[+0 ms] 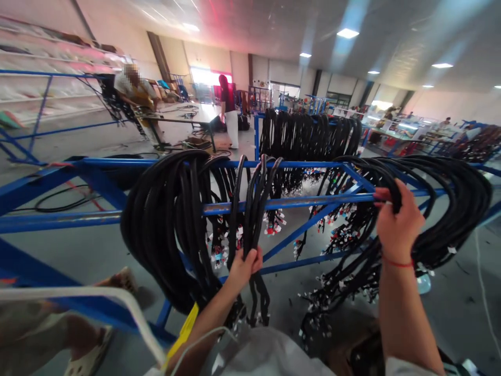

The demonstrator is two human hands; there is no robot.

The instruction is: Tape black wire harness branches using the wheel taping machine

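Cables (152, 219) hung over the blue rack (309, 164); the left hand (241, 269) held a narrow bunch (254, 219), the right hand (400, 222) a black loop (396, 197). Handling them seemed the step; next move probably needed steady grip.

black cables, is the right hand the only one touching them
No, the left hand is also closed around a bunch of black cables hanging over the upper blue rail.
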